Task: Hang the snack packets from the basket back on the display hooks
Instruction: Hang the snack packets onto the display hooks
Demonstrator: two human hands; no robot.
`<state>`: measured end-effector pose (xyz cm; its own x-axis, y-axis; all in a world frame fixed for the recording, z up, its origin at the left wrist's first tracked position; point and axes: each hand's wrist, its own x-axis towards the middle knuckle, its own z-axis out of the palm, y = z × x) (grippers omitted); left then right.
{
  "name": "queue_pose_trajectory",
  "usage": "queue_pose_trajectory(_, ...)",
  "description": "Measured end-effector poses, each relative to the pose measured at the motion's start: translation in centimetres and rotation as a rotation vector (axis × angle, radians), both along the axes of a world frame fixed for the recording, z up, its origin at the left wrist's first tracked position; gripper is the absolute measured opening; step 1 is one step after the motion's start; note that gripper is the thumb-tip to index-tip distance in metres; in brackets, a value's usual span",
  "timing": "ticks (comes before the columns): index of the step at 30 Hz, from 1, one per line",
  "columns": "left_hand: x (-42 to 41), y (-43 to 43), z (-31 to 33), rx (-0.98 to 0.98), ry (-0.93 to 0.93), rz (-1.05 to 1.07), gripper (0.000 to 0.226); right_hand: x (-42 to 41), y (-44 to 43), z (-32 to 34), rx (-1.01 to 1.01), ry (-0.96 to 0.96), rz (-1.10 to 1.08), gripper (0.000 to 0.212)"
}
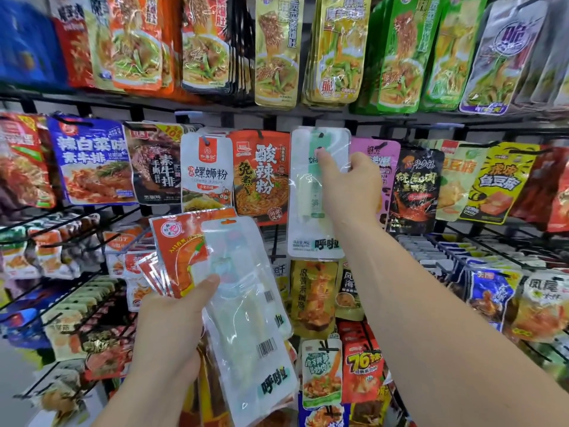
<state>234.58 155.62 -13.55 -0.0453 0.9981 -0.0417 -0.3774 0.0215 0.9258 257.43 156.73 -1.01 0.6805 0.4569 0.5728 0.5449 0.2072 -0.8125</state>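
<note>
Nearest, toward the rack's lower edge, the left hand [167, 331] grips a fan of packets. Its thumb lies across the front and its fingers are hidden behind. A clear packet [246, 318] with a barcode is foremost, tilted with its top to the left. Red packets [177, 245] spread out behind it at the upper left.

Farther in, the right arm reaches up to the middle row of the rack [400, 120]. The right hand [351, 186] holds a white packet [308, 211] with a green stripe. The forefinger presses on the packet's front just under the hang hole, and the other fingers curl round its right edge. The packet hangs upright with its top at a hook [320, 135]. It seems to be threaded on, though the glare on the plastic makes this hard to confirm.

The white packet sits between an orange packet [261, 174] just to its left and a pink packet [375, 149] to its right, which is partly hidden by the hand. More snacks hang along the rack's top edge and both sides.
</note>
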Motion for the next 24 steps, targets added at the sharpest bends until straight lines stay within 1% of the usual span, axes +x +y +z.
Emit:
queue_pose_trajectory(1, 0.0, 0.0, 0.0, 0.010, 0.016, -0.001, 0.039, 0.0, 0.0, -0.1, 0.004, 0.003, 0.002, 0.058)
queue_pose_trajectory(2, 0.0, 0.0, 0.1, 0.016, 0.016, 0.000, 0.039, 0.1, 0.0, -0.1, 0.008, 0.009, 0.000, 0.058)
queue_pose_trajectory(5, 0.2, -0.1, 0.4, 0.036, -0.009, -0.016, 0.066, 0.3, -0.1, -0.1, -0.014, 0.015, -0.009, 0.057)
queue_pose_trajectory(6, 0.3, -0.2, 0.5, 0.042, -0.014, -0.026, 0.069, 0.3, -0.1, 0.1, -0.039, 0.012, -0.018, 0.055)
queue_pose_trajectory(7, 0.3, -0.2, 0.5, 0.048, -0.023, -0.036, 0.067, 0.3, 0.1, 0.1, -0.065, 0.012, -0.030, 0.051)
queue_pose_trajectory(9, 0.2, -0.1, 0.4, 0.055, -0.038, -0.039, 0.054, 0.5, 0.8, 0.2, -0.111, 0.027, -0.043, 0.040)
queue_pose_trajectory(10, 0.2, 0.1, 0.1, 0.051, -0.035, -0.035, 0.049, 0.6, 1.2, 0.2, -0.125, 0.039, -0.043, 0.041)
queue_pose_trajectory(11, 0.2, 0.3, -0.1, 0.049, -0.035, -0.036, 0.048, 0.6, 1.6, 0.2, -0.132, 0.045, -0.047, 0.044)
queue_pose_trajectory(13, 0.2, 0.4, -0.2, 0.044, -0.030, -0.022, 0.046, 0.8, 2.4, 0.2, -0.154, 0.031, -0.066, 0.043)
queue_pose_trajectory(17, 0.2, 0.4, 0.0, 0.041, -0.028, -0.014, 0.048, 0.9, 3.2, 0.5, -0.213, -0.019, -0.128, 0.040)
queue_pose_trajectory(20, 0.2, 0.2, 0.2, 0.056, -0.047, -0.019, 0.053, 0.8, 3.5, 0.2, -0.233, -0.025, -0.160, 0.043)
queue_pose_trajectory(21, 0.2, 0.1, 0.4, 0.050, -0.044, -0.013, 0.050, 0.7, 3.5, -0.2, -0.223, -0.022, -0.158, 0.042)
queue_pose_trajectory(22, 0.1, 0.0, 0.5, 0.046, -0.045, -0.001, 0.043, 0.7, 3.3, -0.6, -0.205, -0.017, -0.145, 0.040)
queue_pose_trajectory(23, 0.1, -0.3, 0.8, 0.031, -0.041, 0.003, 0.035, 0.6, 3.1, -1.1, -0.189, -0.006, -0.123, 0.035)
queue_pose_trajectory(24, 0.1, -0.7, 1.0, 0.018, -0.034, 0.008, 0.034, 0.5, 2.7, -1.7, -0.184, 0.010, -0.098, 0.028)
